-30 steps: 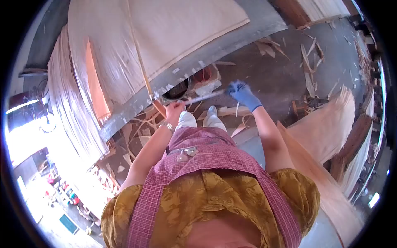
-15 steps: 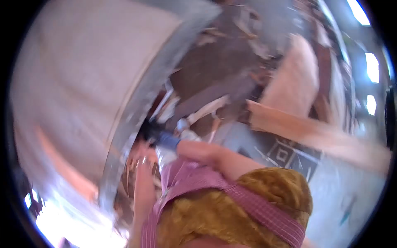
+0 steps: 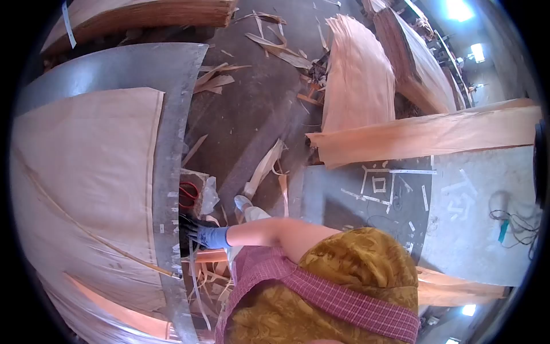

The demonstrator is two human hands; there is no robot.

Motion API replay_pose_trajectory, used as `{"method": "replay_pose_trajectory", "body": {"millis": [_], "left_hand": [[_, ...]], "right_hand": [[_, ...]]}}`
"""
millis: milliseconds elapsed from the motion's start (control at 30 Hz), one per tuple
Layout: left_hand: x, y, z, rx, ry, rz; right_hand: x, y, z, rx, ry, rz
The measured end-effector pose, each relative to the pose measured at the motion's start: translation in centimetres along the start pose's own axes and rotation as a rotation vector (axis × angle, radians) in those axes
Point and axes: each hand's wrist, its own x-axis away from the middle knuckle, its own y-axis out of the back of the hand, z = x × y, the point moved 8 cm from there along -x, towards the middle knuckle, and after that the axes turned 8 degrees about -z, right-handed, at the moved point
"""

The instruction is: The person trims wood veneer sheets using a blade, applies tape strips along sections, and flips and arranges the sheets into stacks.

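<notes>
My right hand (image 3: 201,234), in a blue-grey glove with dark fingers, reaches to the edge of the metal-topped table (image 3: 172,172). Its fingers are partly lost against a dark area there, so what they hold, if anything, is unclear. Just beyond the hand, red looped handles (image 3: 188,195), like those of scissors, lie beside a crumpled clear plastic piece (image 3: 209,195). On the table lies a broad pale wood veneer sheet (image 3: 91,172), with a long thin stick (image 3: 91,226) slanting across it. My left hand is out of view.
Veneer scraps (image 3: 266,166) litter the floor (image 3: 252,114). A stack of veneer (image 3: 358,74) stands ahead, with a long veneer strip (image 3: 424,135) across its near end. At right, a grey board (image 3: 481,200) carries tape marks and a coiled cord (image 3: 524,223).
The view has swung and become sharper, showing more of the table and floor. My bare left hand, earlier near the gloved right hand, has left the view.
</notes>
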Motion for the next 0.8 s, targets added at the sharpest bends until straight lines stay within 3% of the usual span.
{"method": "replay_pose_trajectory", "body": {"millis": [67,200,267,300,367,400,433,467,500,533,667,700,733,800], "left_hand": [[0.3,0.9,-1.6,0.027,-0.037,0.016],[0.8,3.7,-6.5,0.079,-0.14,-0.025],[1.3,4.2,-13.4,0.069,-0.198,-0.096],[1.2,4.8,-13.3,0.14,-0.228,-0.12],[1.8,8.6,-12.8,0.101,-0.107,-0.233],[2.1,10.3,-13.6,0.122,-0.032,-0.315],[1.4,11.9,-12.5,0.147,-0.052,-0.383],[1.0,13.9,-12.3,0.186,-0.034,-0.457],[0.4,15.5,-11.7,0.241,-0.021,-0.497],[-0.1,17.3,-12.2,0.263,-0.041,-0.55],[-2.5,24.8,-9.0,0.378,-0.004,-0.758],[-3.3,25.9,-8.2,0.445,-0.009,-0.788],[-3.7,26.7,-9.0,0.458,0.014,-0.775],[-7.8,27.8,-8.1,0.457,-0.136,-0.738]], "right_hand": [[0.1,2.3,1.7,-0.287,0.067,-0.018],[2.9,14.2,3.9,-0.82,0.14,-0.413],[3.0,17.9,1.4,-1.121,-0.107,-0.217],[3.3,18.8,0.8,-1.278,-0.184,-0.059],[2.2,15.4,1.0,-1.212,-0.007,0.096],[2.2,18.5,-0.9,-1.189,-0.125,0.11],[2.4,23.2,-2.8,-1.149,-0.136,0.267],[2.2,21.0,-4.5,-1.088,-0.041,0.243],[2.7,21.5,-7.1,-1.204,-0.16,0.311],[3.4,21.2,-11.0,-1.084,-0.148,0.112],[3.4,23.1,-25.6,-0.569,-0.281,0.018],[3.3,26.1,-28.1,-0.515,-0.486,-0.063],[3.2,23.9,-33.9,-0.141,-0.388,-0.098],[-3.3,30.5,-29.7,0.559,-0.505,-0.078]]}}
